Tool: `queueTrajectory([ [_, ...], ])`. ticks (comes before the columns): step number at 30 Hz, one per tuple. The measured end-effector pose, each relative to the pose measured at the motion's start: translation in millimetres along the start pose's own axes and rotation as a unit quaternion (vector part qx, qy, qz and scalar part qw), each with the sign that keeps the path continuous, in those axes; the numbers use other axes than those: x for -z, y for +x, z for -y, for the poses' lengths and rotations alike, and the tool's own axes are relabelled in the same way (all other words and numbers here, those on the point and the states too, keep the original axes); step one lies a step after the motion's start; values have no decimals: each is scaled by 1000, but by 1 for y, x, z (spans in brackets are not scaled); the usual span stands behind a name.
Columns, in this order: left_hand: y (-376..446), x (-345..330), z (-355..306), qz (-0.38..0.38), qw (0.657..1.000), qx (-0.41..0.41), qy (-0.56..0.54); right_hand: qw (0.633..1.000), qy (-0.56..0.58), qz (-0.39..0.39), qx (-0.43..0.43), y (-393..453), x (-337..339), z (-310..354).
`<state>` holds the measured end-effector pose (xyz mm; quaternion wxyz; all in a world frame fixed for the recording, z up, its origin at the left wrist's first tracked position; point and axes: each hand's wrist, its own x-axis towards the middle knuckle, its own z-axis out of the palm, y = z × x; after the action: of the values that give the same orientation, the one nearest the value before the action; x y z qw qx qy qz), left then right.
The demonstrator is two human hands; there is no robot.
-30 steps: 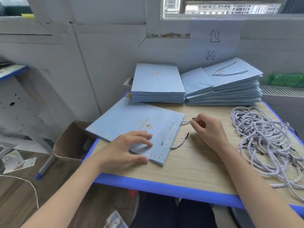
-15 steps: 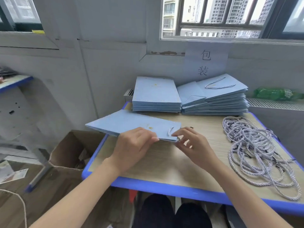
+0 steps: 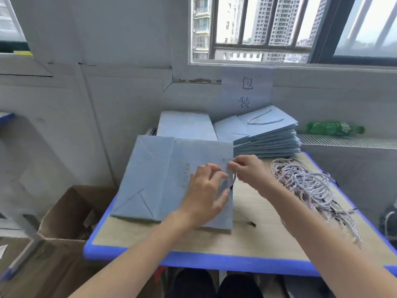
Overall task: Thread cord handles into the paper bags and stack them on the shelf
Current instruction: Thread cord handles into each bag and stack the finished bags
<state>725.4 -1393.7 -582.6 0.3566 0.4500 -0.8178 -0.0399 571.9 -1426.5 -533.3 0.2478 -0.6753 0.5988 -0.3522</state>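
A light blue paper bag (image 3: 163, 179) lies flat on the table with its folded-bottom side up, its far end near the stacks. My left hand (image 3: 204, 194) rests on the bag near its open edge, fingers spread. My right hand (image 3: 247, 171) pinches that open edge beside a small punched hole (image 3: 223, 160). A cord handle hangs under the edge; its black tip (image 3: 231, 187) shows beside my left thumb, and another tip (image 3: 251, 223) lies on the table. A pile of loose twisted cords (image 3: 307, 186) sits to the right.
Two stacks of blue bags stand at the back: a plain stack (image 3: 187, 125) and a fanned stack (image 3: 268, 136) with a cord handle on top. An open cardboard box (image 3: 71, 211) is on the floor at left. A green bottle (image 3: 333, 127) lies on the radiator ledge. The table has a blue rim (image 3: 193, 259).
The bag was lifted off the table and turned over; its printed front now faces down. Both hands shifted to its open edge, and the view tilted up.
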Motion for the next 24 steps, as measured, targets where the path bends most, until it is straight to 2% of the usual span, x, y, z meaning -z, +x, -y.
queueTrajectory([
  [2, -3, -11, -2, 97, 994, 42, 26, 992, -120, 45, -24, -5, -4, -12],
  [4, -5, -19, 0, 152, 984, 65, 72, 985, -156, 64, -43, -9, -5, -26],
  [8, -6, -22, 5, 145, 983, 78, 78, 979, -190, 0, -75, -6, 12, -51],
  [11, -6, -22, 7, 145, 983, 81, 79, 942, -307, -76, -113, -4, 30, -74],
  [13, -5, -22, 7, 147, 983, 84, 72, 920, -356, -78, -141, -5, 37, -88],
  [15, -5, -22, 6, 147, 983, 88, 63, 920, -366, -74, -116, -6, 37, -95],
  [18, -2, -23, 3, 154, 981, 100, 65, 939, -318, -113, 59, -13, 21, -92],
  [20, 0, -22, 1, 159, 980, 111, 55, 949, -247, -111, 164, -22, 7, -78],
  [22, 2, -22, -1, 137, 984, 113, 33, 973, -121, -49, 191, -32, -1, -61],
  [24, 2, -21, 1, 98, 989, 107, -20, 987, 3, 37, 159, -39, -3, -46],
])
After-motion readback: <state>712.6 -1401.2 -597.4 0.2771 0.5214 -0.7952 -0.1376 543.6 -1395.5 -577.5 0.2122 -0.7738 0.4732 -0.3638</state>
